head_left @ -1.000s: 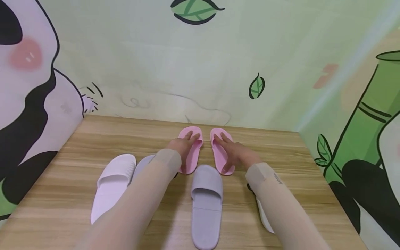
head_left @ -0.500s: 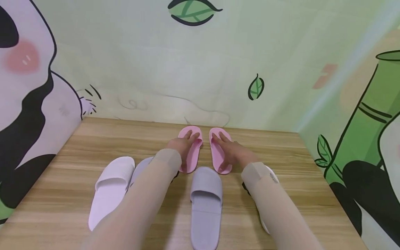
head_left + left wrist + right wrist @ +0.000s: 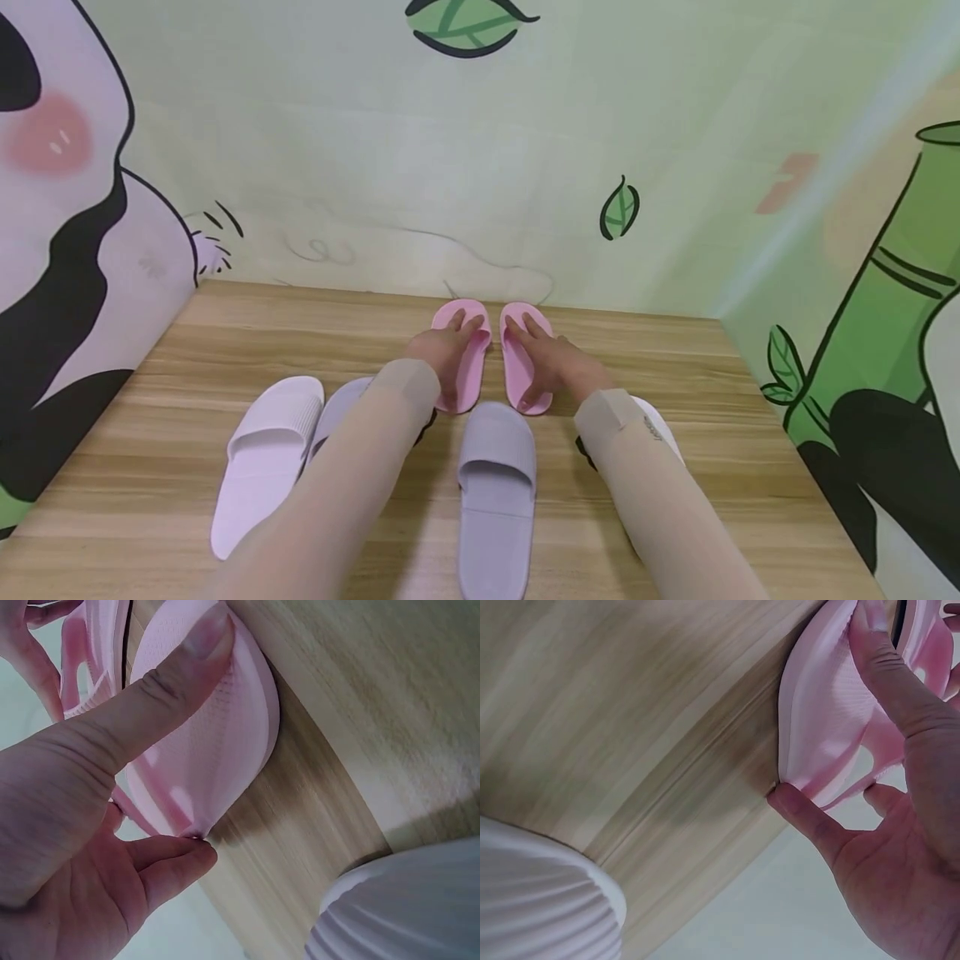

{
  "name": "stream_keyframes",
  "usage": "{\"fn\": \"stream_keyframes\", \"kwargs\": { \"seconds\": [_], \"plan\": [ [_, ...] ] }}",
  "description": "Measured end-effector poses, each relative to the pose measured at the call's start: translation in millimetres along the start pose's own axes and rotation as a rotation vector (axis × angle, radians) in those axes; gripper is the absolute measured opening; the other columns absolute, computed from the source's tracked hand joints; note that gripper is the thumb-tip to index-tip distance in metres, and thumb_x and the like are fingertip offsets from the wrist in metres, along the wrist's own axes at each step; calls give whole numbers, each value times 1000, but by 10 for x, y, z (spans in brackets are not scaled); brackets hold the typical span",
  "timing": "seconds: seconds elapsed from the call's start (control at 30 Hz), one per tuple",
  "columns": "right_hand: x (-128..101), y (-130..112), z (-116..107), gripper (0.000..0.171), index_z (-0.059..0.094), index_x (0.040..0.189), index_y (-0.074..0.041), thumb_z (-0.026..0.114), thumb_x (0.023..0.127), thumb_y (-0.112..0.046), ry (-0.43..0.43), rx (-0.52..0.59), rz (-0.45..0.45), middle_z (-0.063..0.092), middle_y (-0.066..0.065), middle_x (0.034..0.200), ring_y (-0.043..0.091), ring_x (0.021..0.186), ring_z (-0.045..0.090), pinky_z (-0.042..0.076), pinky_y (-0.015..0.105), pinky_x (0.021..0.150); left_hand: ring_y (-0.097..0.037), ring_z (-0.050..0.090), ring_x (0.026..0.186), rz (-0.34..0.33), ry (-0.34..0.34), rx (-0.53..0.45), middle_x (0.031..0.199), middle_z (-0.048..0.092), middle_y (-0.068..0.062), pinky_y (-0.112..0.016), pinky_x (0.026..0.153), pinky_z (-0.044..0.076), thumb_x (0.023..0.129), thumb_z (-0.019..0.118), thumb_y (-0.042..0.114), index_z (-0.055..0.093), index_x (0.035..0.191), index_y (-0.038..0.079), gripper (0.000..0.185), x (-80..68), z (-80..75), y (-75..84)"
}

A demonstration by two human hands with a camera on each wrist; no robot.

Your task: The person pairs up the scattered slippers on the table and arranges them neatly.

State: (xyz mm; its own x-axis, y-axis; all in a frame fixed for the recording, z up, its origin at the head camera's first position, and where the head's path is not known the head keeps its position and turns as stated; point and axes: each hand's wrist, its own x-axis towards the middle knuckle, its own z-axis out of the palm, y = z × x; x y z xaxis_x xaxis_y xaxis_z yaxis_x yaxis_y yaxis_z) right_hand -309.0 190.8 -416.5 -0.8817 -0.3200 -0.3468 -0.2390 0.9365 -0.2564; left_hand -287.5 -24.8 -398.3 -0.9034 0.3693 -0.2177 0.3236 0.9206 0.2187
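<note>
Two pink slippers lie side by side against the back wall. My left hand (image 3: 450,343) holds the left pink slipper (image 3: 474,367), with one digit laid along its top and the others at its edge; the left wrist view shows this slipper (image 3: 217,750) close up. My right hand (image 3: 542,350) holds the right pink slipper (image 3: 516,367) the same way. In the right wrist view my thumb hooks the outer edge of that slipper (image 3: 817,712) and a finger lies along its top.
On the wooden surface (image 3: 225,333), a lilac slipper (image 3: 495,492) lies just in front of the pink pair. A white slipper (image 3: 266,454) and a second lilac slipper (image 3: 341,408) sit at the left under my forearm. Another white slipper (image 3: 663,429) shows under my right forearm. Painted walls close off three sides.
Both hands have slid the pink slippers back toward the wall and closer together, so they now lie nearly parallel. The other slippers have not moved.
</note>
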Motion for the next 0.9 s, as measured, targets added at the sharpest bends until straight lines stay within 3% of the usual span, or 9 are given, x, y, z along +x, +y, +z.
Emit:
{"fn": "stream_keyframes", "kwargs": {
  "seconds": [0.43, 0.67, 0.9],
  "plan": [
    [92, -19, 11, 145, -1, 166, -41, 101, 64, -28, -1, 8, 22, -11, -3, 176, 62, 151, 17, 29, 68, 121, -36, 67, 117, 6, 2, -17, 175, 10, -18, -44, 92, 61, 54, 105, 25, 10, 168, 22, 148, 131, 63, -25],
    [62, -60, 13, 142, 1, 167, -36, 100, 65, -28, 26, -18, -10, -7, 3, 177, 61, 150, 24, 32, 67, 120, -38, 59, 133, 8, 6, 22, 173, 11, -23, -45, 103, 57, 60, 101, 22, 10, 168, 18, 141, 74, 21, 48],
    [11, -121, -13, 141, 3, 167, -36, 100, 66, -28, 17, -27, 10, -6, 3, 177, 60, 150, 26, 37, 66, 117, -39, 60, 132, 15, 39, 60, 170, 17, -28, -46, 104, 56, 62, 101, 21, 15, 167, 13, 137, 25, 9, 99]
  ]
}}
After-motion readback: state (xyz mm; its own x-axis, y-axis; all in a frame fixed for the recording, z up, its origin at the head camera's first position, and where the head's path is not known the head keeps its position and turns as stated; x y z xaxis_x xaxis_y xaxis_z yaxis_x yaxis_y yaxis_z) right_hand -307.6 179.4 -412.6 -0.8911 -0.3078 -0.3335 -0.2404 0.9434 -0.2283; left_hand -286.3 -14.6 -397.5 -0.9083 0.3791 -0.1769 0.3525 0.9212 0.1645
